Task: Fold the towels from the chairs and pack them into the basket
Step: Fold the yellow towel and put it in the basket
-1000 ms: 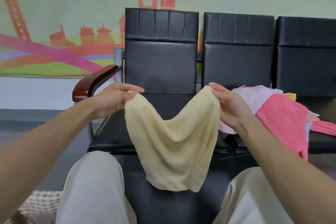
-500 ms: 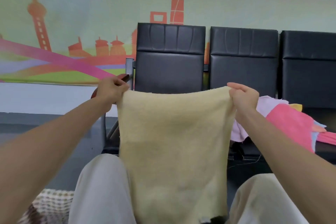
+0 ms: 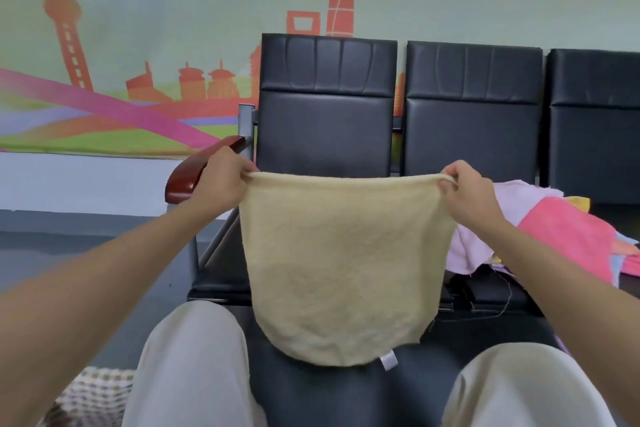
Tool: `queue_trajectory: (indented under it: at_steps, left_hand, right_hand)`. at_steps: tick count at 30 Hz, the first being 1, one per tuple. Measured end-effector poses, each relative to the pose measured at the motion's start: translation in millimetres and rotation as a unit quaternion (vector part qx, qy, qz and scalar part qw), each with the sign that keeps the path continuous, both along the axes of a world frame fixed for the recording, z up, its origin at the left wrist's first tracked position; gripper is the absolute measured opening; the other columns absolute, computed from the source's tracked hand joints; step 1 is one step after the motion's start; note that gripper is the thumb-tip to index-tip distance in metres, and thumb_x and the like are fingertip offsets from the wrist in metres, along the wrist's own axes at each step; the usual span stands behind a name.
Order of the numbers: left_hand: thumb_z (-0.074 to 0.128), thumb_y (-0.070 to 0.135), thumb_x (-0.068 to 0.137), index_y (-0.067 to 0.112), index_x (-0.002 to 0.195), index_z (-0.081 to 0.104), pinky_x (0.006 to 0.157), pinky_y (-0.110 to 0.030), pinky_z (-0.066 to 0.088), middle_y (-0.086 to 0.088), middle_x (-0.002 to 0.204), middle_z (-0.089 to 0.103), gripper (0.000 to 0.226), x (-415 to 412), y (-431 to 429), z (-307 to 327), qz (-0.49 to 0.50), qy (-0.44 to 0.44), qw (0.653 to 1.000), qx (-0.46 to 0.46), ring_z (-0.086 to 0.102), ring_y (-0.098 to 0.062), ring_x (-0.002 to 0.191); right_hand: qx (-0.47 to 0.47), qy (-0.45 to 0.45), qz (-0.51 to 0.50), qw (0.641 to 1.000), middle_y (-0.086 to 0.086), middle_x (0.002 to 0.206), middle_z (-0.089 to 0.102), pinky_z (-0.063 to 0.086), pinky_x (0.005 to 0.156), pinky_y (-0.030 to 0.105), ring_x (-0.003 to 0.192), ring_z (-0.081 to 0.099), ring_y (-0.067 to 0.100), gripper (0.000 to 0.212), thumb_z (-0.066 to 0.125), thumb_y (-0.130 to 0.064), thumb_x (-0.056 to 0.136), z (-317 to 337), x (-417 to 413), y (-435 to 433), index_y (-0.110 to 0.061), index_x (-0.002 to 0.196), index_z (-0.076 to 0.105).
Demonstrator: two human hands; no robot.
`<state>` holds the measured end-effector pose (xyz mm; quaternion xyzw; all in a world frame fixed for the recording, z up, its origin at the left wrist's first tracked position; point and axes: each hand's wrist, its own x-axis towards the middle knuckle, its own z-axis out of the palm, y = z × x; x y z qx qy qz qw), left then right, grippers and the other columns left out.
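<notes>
Holding a cream-yellow towel (image 3: 341,263) up by its top edge: left hand (image 3: 221,184) and right hand (image 3: 467,192) each pinch a top corner, arms stretched forward, edge taut. It hangs over the black chair seat (image 3: 221,284), between the knees. Woven basket (image 3: 93,395) bottom left; more towels (image 3: 568,239) piled on the next seat.

One camera, worn on my head, looks forward and slightly down. It faces the backrest of the leftmost black chair (image 3: 327,135) head-on at close range. My knees (image 3: 194,357) enter the frame below that chair, and the painted wall (image 3: 138,28) rises behind it.
</notes>
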<state>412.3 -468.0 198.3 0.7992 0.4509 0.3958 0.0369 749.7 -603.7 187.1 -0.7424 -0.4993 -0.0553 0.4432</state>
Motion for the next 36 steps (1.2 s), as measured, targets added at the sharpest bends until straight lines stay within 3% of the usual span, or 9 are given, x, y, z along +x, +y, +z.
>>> queue_trajectory:
  at_steps: [4,7,12,16,19,21,25,28,36]
  left_hand:
    - [0.044,-0.008,0.08,0.011,0.087,0.067,0.072,-0.044,0.054,-0.007,0.074,0.059,0.031,3.3,3.3,-6.9,0.001,-0.02,0.999,-0.045,0.057,-0.034,0.077]
    - [0.043,0.0,0.087,0.009,0.098,0.064,0.074,-0.049,0.055,-0.008,0.075,0.056,0.025,4.3,1.8,-10.5,0.009,-0.016,0.997,-0.07,0.062,-0.04,0.083]
    - [0.054,0.011,0.097,0.011,0.095,0.06,0.048,-0.028,0.056,-0.008,0.077,0.059,0.006,9.7,5.4,-11.5,-0.004,-0.123,0.978,-0.167,0.06,-0.023,0.056]
    - [0.058,0.015,0.096,0.015,0.087,0.061,0.059,-0.028,0.051,-0.007,0.078,0.055,0.01,15.8,6.9,-13.2,-0.049,-0.366,0.862,-0.348,0.053,-0.019,0.063]
    - [0.061,0.018,0.094,0.013,0.094,0.063,0.064,-0.026,0.049,-0.002,0.079,0.057,0.005,15.7,7.9,-11.8,-0.09,-0.411,0.803,-0.423,0.054,-0.016,0.07]
    - [0.066,0.007,0.089,0.007,0.107,0.065,0.074,-0.027,0.051,-0.007,0.094,0.063,0.018,12.7,9.8,-13.1,-0.121,-0.367,0.824,-0.415,0.057,-0.018,0.082]
    - [0.071,0.001,0.083,0.003,0.108,0.071,0.084,-0.028,0.045,-0.014,0.104,0.069,0.025,7.3,8.9,-13.2,-0.021,-0.07,0.977,-0.203,0.06,-0.019,0.09]
    - [0.06,0.009,0.093,0.002,0.103,0.072,0.08,-0.032,0.044,-0.016,0.097,0.07,0.017,8.9,4.7,-12.4,0.026,0.081,0.994,-0.067,0.061,-0.027,0.087]
    - [0.064,0.013,0.092,0.009,0.085,0.062,0.063,-0.029,0.052,-0.012,0.094,0.061,0.008,3.2,1.7,-16.6,-0.051,-0.259,0.927,-0.265,0.058,-0.018,0.074]
  right_hand:
    - [0.038,0.193,0.02,0.98,0.001,0.076,0.053,0.038,0.059,0.026,0.073,0.047,0.021,0.002,0.06,-0.014,0.084,-0.5,7.3,5.5,-0.013,0.084,0.058]
    - [0.064,0.387,0.06,0.918,0.005,0.083,0.059,0.044,0.063,0.027,0.073,0.054,0.019,0.027,0.073,-0.018,0.083,-1.7,14.5,3.2,-0.009,0.106,0.062]
    - [0.083,0.47,0.088,0.874,0.004,0.092,0.065,0.051,0.07,0.027,0.082,0.062,0.016,0.019,0.067,-0.018,0.09,-6.9,25.8,2.0,-0.008,0.106,0.065]
    - [0.046,0.48,0.135,0.866,0.001,0.098,0.065,0.049,0.067,0.024,0.085,0.062,0.011,0.017,0.062,-0.017,0.092,-11.2,31.0,0.5,-0.015,0.109,0.064]
    - [0.015,0.432,0.138,0.891,0.002,0.101,0.064,0.048,0.079,0.025,0.091,0.061,0.012,0.025,0.064,-0.002,0.088,-11.5,33.4,-3.1,-0.015,0.11,0.064]
    - [0.009,0.375,0.115,0.92,0.005,0.099,0.064,0.05,0.082,0.029,0.092,0.061,0.017,0.025,0.063,0.004,0.086,-12.8,34.7,-5.7,-0.012,0.104,0.066]
    - [-0.04,0.169,0.066,0.983,0.004,0.094,0.069,0.053,0.086,0.038,0.09,0.062,0.021,0.019,0.058,-0.001,0.085,-15.0,37.3,-7.8,-0.015,0.083,0.071]
    - [-0.068,0.126,0.056,0.988,0.004,0.089,0.07,0.055,0.081,0.039,0.08,0.061,0.019,0.017,0.056,-0.008,0.087,-15.1,31.0,-7.0,-0.015,0.081,0.071]
    - [-0.075,0.212,0.137,0.965,0.007,0.087,0.066,0.05,0.076,0.029,0.084,0.059,0.02,0.013,0.072,-0.009,0.082,-1.8,21.7,-20.4,-0.003,0.094,0.07]
